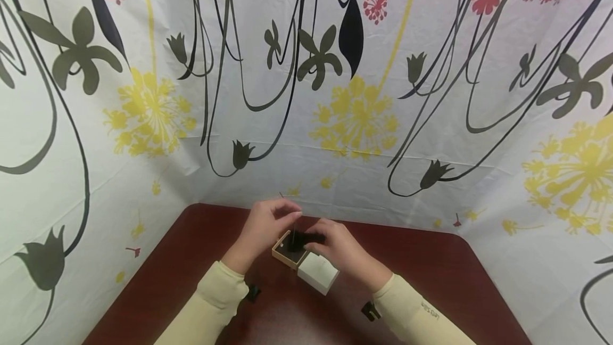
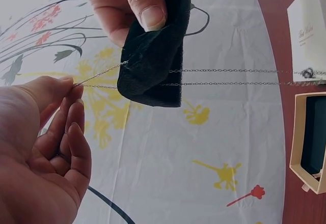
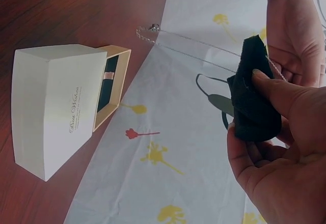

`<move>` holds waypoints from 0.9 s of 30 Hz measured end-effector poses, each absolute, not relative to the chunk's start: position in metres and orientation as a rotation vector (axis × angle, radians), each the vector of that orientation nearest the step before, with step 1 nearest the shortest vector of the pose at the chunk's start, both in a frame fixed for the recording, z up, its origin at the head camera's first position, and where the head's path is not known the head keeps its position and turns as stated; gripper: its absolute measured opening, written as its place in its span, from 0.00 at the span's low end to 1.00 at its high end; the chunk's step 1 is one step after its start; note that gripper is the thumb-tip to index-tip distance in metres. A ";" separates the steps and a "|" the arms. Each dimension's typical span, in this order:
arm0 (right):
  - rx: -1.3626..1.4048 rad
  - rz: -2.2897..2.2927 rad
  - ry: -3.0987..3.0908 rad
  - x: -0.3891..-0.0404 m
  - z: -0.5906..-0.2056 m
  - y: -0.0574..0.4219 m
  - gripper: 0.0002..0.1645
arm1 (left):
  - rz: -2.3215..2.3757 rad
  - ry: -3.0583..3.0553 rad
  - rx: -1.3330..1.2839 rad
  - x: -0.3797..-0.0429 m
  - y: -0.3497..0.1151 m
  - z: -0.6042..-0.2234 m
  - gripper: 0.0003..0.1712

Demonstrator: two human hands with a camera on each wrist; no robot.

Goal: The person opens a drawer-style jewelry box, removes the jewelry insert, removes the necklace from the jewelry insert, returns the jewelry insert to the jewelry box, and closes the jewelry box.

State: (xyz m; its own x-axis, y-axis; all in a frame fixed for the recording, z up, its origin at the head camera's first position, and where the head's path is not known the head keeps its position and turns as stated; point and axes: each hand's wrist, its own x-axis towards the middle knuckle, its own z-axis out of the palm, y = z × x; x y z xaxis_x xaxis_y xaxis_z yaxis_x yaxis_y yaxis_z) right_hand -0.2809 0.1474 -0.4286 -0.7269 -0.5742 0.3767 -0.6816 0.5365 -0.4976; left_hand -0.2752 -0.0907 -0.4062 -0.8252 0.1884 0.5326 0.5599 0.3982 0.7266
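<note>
Between thumb and finger, my left hand (image 1: 263, 225) pinches one end of a thin silver necklace (image 2: 229, 72). Its chain runs down in a long narrow loop, with a small shiny pendant (image 2: 308, 73) at the low end. My right hand (image 1: 342, 244) holds a folded dark green velvet cloth (image 3: 257, 102), thumb on one face and fingers on the other. The chain passes across the cloth, part of it hidden by the folds. Below both hands is an open cream box drawer (image 1: 282, 255) with a dark lining.
A white box sleeve (image 1: 318, 276) printed "Best Wishes" adjoins the drawer on the dark red table (image 1: 421, 265). A patterned white curtain (image 1: 268, 121) stands behind and along the sides. Small dark pieces show beside each cream sleeve.
</note>
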 end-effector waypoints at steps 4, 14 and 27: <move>1.074 0.949 -2.608 -0.281 -0.430 0.148 0.11 | -1.407 -2.289 -0.646 -0.276 -0.091 -0.407 0.04; 1.088 0.943 -2.601 -0.281 -0.429 0.148 0.11 | -1.432 -2.275 -0.654 -0.276 -0.091 -0.404 0.03; 1.086 0.936 -2.602 -0.281 -0.433 0.149 0.11 | -1.446 -2.275 -0.648 -0.275 -0.092 -0.400 0.04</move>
